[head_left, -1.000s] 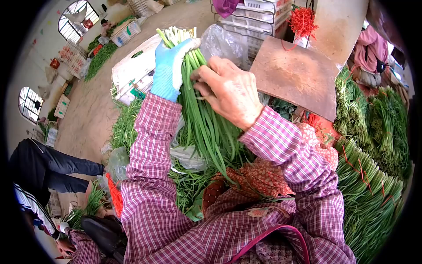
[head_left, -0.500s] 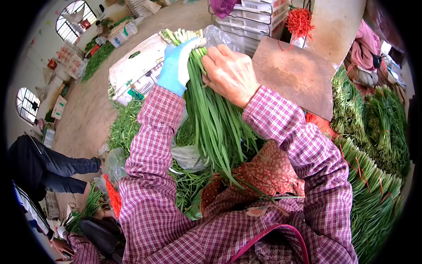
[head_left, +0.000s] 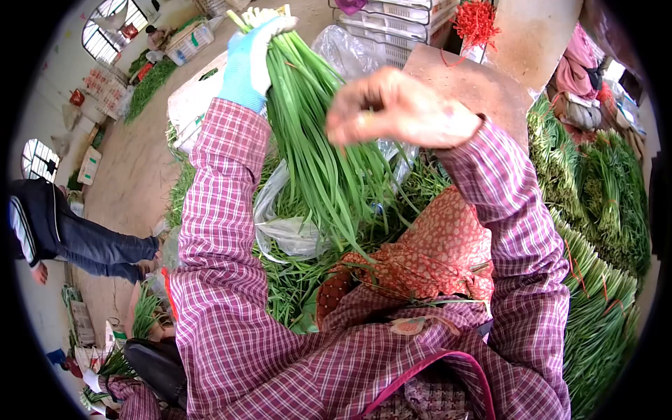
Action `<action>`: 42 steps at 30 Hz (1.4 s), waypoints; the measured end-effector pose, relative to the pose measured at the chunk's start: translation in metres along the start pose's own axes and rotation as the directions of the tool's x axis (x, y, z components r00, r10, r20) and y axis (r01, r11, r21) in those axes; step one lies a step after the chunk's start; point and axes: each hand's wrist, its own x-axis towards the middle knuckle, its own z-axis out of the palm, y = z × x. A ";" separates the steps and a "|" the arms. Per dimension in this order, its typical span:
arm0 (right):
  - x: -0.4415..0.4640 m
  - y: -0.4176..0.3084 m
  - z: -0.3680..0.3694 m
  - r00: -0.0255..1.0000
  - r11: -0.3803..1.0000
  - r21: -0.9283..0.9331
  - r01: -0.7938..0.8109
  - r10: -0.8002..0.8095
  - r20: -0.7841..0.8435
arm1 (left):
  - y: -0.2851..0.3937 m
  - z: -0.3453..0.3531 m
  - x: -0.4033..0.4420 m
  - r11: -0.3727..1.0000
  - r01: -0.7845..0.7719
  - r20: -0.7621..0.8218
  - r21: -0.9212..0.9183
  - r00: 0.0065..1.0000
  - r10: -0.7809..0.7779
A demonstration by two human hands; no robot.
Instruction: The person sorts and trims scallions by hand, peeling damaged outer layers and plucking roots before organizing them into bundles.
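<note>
My left hand (head_left: 250,61), in a blue and white glove, grips a bunch of long green leafy stalks (head_left: 308,133) near its pale root ends at the upper centre. The leaves fan out and hang down to the right. Bare and slightly blurred, my right hand (head_left: 395,108) is at the right side of the bunch, its fingers curled and pressed together. What lies between those fingertips, if anything, is too blurred to make out.
Bundled greens (head_left: 602,315) are piled at the right. A brown board (head_left: 476,87) and stacked white crates (head_left: 399,31) stand beyond my right hand. Loose greens (head_left: 280,294) and a clear plastic bag (head_left: 294,236) lie below. A person (head_left: 84,234) stands at the left.
My left hand has moved up and left with the bunch. My right hand has come off the stalks near the glove and shifted right. At the left, the standing person has changed position.
</note>
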 end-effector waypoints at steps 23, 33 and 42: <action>0.039 0.023 0.018 0.646 0.664 -0.748 0.008 -0.574 -0.503 | 0.024 0.052 -0.007 0.985 0.133 -0.136 -0.112 0.980 -0.148; 0.021 0.017 0.000 0.519 0.934 -0.240 0.266 -0.349 -0.780 | 0.015 0.064 -0.019 0.908 0.167 0.080 -0.384 0.986 -0.147; -0.048 0.041 -0.037 0.859 0.922 -0.371 -0.110 -0.100 -0.502 | 0.016 0.102 -0.057 0.903 -0.047 0.001 0.427 0.999 0.052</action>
